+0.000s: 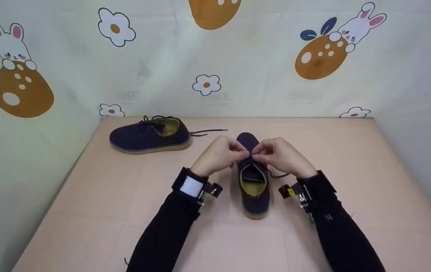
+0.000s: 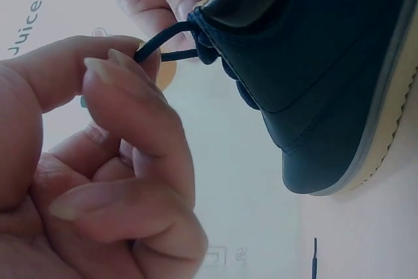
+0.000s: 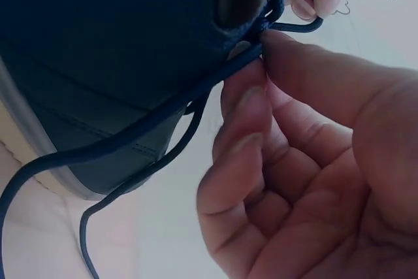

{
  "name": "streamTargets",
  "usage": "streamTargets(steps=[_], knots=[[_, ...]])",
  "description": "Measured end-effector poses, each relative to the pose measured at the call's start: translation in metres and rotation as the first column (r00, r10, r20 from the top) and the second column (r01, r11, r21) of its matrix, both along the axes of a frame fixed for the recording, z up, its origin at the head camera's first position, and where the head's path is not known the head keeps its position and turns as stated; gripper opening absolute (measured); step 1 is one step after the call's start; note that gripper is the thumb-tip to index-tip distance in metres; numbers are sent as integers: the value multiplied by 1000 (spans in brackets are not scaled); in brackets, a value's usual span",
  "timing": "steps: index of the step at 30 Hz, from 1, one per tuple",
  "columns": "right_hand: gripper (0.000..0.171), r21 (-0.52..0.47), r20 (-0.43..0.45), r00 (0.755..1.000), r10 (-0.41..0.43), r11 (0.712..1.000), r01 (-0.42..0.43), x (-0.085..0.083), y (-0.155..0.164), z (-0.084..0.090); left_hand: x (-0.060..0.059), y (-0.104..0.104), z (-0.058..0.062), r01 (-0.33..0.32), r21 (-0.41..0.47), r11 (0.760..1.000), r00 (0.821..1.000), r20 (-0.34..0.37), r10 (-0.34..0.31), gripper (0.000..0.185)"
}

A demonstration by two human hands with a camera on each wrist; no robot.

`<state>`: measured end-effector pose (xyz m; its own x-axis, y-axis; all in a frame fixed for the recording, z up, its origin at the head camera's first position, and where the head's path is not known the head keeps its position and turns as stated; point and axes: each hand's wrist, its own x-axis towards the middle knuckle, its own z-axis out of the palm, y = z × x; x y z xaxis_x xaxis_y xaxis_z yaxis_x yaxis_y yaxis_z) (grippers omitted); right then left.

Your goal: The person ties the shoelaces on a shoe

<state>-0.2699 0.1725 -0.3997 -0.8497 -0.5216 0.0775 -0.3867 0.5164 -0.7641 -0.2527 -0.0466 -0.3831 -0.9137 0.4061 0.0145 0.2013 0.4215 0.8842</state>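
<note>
A dark navy lace-up shoe (image 1: pixel 256 206) with a tan sole lies between my hands, its toe pointing to the back wall. My left hand (image 1: pixel 221 154) pinches a loop of its shoelace (image 2: pixel 164 33) between thumb and forefinger, pulled out to the left of the knot. On the other side, my right hand (image 1: pixel 282 155) pinches the lace close to the knot at the top of the lacing. Two dark lace lengths (image 3: pixel 127 136) trail down from there along the shoe's side. In the head view the fingers cover the knot.
A matching navy shoe (image 1: pixel 140 139) lies at the back left, toe to the left, its loose lace ends (image 1: pixel 210 130) stretching right over the pinkish tabletop (image 1: pixel 351 158). A patterned curtain (image 1: pixel 162 68) stands behind. A wrist camera (image 1: pixel 213 189) hangs beside the left hand.
</note>
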Motion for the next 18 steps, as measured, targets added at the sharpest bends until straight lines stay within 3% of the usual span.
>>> streamTargets(steps=[8, 12, 18], knots=[[5, 66, -37, 997, 64, 996, -61, 3, 2, 7, 1, 1, 2, -15, 5, 1000, 1000, 12, 15, 10], [4, 139, -137, 986, 94, 987, -75, 7, 2, 11, 1, 1, 2, -14, 0, 1000, 1000, 15, 14, 11], [7, 220, -302, 948, 100, 975, -33, 12, -4, 13, 1, 0, 2, -18, -8, 1000, 1000, 26, 18, 11]])
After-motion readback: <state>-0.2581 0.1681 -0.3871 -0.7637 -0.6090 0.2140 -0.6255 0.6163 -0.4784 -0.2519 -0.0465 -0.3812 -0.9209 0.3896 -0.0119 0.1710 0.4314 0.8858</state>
